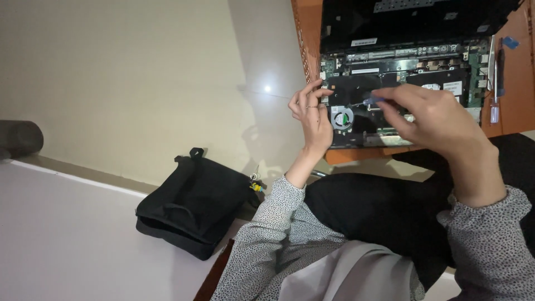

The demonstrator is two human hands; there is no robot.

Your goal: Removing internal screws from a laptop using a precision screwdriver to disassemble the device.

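Presently, upper right of the frame: opened laptop [412, 67] on an orange table [518, 72], circuit board and round fan [341, 118] exposed. Right hand [440, 120] pinches a blue-handled tool [372, 101], probably a screwdriver, over the board; left hand [312, 114] rests at the laptop's left edge beside the fan, fingers curled, holding nothing visible. Lower left: black bag [192, 203] on the floor; far right on the table, a second screwdriver [494, 78].

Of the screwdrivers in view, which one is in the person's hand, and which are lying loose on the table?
The blue-handled screwdriver, pinched in the right hand over the opened laptop, is held. The other tools lie untouched on the table's right edge.
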